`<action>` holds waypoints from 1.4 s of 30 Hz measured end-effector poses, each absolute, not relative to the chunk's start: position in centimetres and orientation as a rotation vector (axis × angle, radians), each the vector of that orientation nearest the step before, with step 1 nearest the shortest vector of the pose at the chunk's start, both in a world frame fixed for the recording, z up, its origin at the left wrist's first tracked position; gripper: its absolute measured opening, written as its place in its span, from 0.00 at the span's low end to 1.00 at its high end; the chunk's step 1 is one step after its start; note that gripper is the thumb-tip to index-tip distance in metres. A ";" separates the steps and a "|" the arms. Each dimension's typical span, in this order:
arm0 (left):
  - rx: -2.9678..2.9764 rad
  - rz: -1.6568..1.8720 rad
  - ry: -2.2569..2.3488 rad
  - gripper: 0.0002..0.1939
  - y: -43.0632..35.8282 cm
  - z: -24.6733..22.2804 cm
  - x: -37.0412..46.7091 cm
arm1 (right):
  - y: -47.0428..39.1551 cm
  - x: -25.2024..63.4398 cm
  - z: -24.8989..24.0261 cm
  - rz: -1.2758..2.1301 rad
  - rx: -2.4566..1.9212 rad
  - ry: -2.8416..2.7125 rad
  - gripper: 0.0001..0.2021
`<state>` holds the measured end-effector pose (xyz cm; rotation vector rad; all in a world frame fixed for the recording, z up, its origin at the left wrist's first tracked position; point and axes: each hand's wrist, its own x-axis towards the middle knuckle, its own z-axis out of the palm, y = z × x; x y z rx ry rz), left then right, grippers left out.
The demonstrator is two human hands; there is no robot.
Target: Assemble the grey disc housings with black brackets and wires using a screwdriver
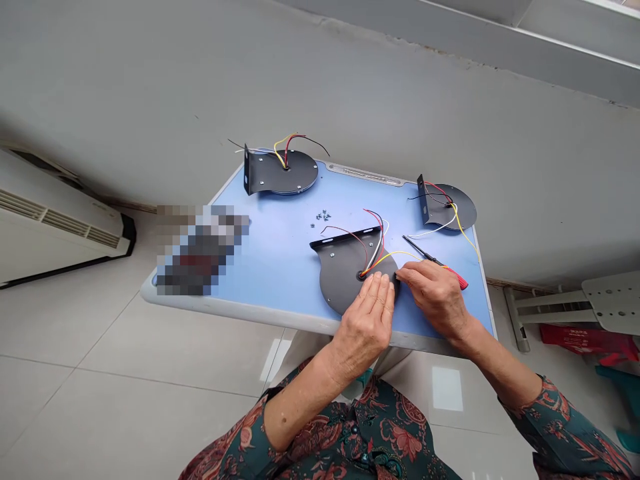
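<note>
And there was the left hand [367, 320], out flat, fingers straight and side by side, pressing on the near plate [340, 280] with nothing gripped! Over at the plate's right rim came the right hand [440, 293], fingers curled, tips bunched right by the edge; whether they pinched anything, one could not tell. The near plate lay at the front of the blue table [280, 267], its bent flange to the far side, wires [377, 247] springing from the central hole. Just beyond the right hand lay the screwdriver [456, 277], red handle partly hidden. Screws [324, 216] sat loose behind the near plate, with the second plate [295, 175] far left and the third plate [463, 207] far right.
</note>
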<state>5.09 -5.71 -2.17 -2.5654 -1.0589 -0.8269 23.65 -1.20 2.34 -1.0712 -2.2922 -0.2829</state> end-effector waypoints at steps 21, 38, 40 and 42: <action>-2.499 -0.856 -1.035 0.22 -5.5 -2.3 5.3 | -0.8 24.1 3.2 -0.282 -1.040 -2.488 0.15; -2.516 -0.868 -1.046 0.22 -5.6 -2.5 5.3 | -0.8 24.0 3.7 -0.332 -1.067 -2.588 0.17; -2.521 -0.862 -1.044 0.22 -5.6 -2.5 5.3 | -0.7 24.0 4.1 -0.357 -1.041 -2.628 0.17; -2.547 -0.854 -1.052 0.23 -5.6 -2.6 5.3 | -0.6 24.0 4.3 -0.373 -1.023 -2.665 0.16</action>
